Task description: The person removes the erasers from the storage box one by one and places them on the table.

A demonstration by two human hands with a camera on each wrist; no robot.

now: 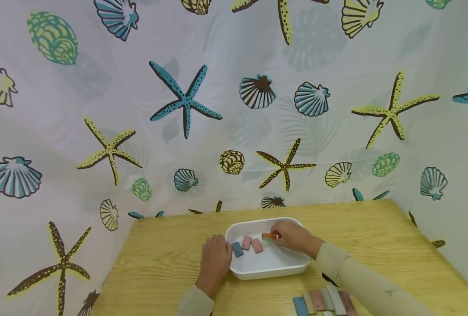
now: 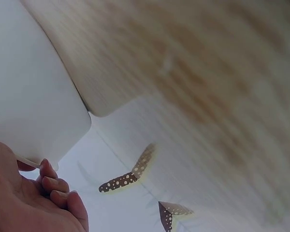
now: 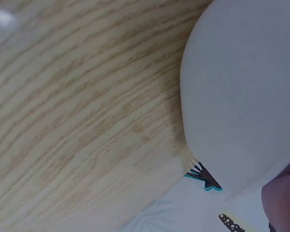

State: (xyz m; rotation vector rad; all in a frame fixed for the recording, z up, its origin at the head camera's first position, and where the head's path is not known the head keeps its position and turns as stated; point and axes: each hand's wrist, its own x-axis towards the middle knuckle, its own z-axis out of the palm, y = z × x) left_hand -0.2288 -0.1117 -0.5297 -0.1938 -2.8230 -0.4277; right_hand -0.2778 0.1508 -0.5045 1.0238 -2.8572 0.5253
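A white plastic tray [image 1: 267, 273] stands on the wooden table. My left hand [image 1: 215, 259] holds its left rim; in the left wrist view the fingers of that hand [image 2: 36, 198] curl at the rim. Over the tray's right part, my right hand [image 1: 291, 235] pinches a small orange block [image 1: 268, 235] with a greenish lower side. A blue block [image 1: 237, 249] and two pink blocks, one pink block [image 1: 246, 242] left of the other pink block [image 1: 257, 245], lie on the tray floor. The right wrist view shows only part of the right hand [image 3: 282, 203]; the block is hidden there.
In front of the tray, several flat blocks [image 1: 318, 300] in blue, tan, pink, grey and white lie side by side near the right sleeve [image 1: 360, 276]. A small dark thing [image 1: 328, 279] is partly hidden by that sleeve. A patterned curtain [image 1: 234, 131] borders the table [image 1: 159, 259].
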